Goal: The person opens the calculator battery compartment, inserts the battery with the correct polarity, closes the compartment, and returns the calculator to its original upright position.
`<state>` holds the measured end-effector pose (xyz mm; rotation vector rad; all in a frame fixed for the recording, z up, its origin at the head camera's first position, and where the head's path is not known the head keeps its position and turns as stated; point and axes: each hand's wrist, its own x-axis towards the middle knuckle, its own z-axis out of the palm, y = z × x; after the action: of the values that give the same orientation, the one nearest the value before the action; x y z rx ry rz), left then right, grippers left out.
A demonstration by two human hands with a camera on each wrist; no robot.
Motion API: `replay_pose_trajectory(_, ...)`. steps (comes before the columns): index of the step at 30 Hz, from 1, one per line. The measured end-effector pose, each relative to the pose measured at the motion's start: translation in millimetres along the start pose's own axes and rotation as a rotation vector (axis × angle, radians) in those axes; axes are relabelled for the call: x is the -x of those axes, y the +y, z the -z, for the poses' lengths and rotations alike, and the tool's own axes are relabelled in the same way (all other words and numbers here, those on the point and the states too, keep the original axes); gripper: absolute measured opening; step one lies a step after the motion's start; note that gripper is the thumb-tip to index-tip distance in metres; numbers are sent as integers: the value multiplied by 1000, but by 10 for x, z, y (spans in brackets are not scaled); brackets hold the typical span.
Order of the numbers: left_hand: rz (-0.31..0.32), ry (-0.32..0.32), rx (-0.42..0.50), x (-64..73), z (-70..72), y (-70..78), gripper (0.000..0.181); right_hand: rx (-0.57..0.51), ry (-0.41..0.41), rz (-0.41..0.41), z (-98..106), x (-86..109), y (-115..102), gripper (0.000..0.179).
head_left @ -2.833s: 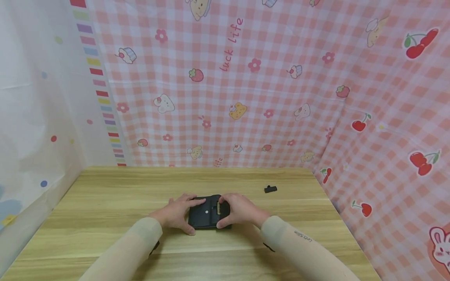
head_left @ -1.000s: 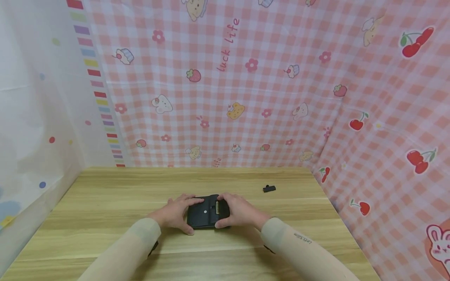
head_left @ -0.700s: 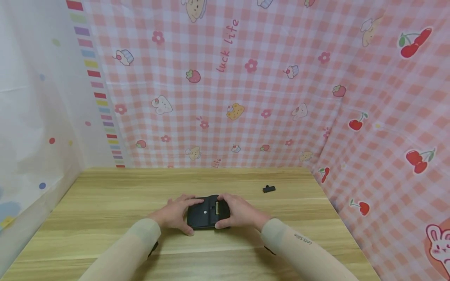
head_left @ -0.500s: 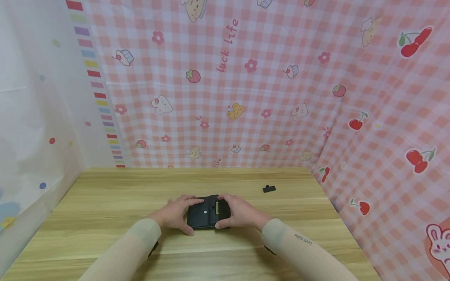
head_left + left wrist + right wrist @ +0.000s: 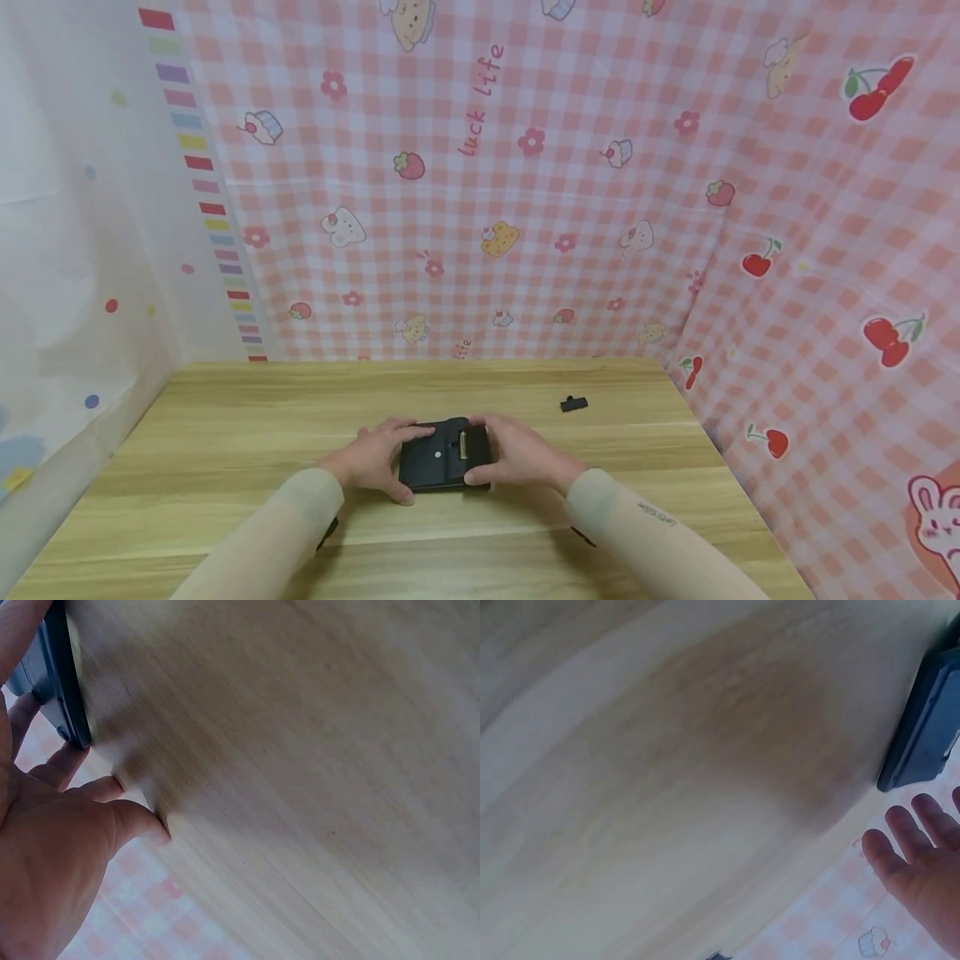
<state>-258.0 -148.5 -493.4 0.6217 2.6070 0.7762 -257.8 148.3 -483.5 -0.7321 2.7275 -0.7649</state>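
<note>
A flat black device (image 5: 427, 468) lies back up on the table, with a white dot and an uncovered battery slot. In the slot sits a brass-coloured battery (image 5: 462, 445). My left hand (image 5: 372, 460) grips the device's left end, thumb at the near edge and fingers at the far edge. Around the right end is my right hand (image 5: 517, 454), its fingers spread. The right wrist view shows the fingers of this right hand (image 5: 922, 855) straight and apart from the device (image 5: 922, 724). A small black battery cover (image 5: 573, 404) lies farther back on the right.
The wooden table (image 5: 315, 392) carries these things. Behind it hangs a pink checked cloth (image 5: 450, 208), with a similar cloth (image 5: 832, 275) along the right side. A white cloth (image 5: 82, 250) borders the left.
My right hand has loosened and shifted slightly right, away from the device's end. The left hand, device, battery and cover stay where they were.
</note>
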Motion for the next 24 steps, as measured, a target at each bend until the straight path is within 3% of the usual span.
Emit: replay_pose_trajectory(24, -17, 11, 2, 35, -12, 12, 108, -38, 100, -70, 365, 391, 315, 67)
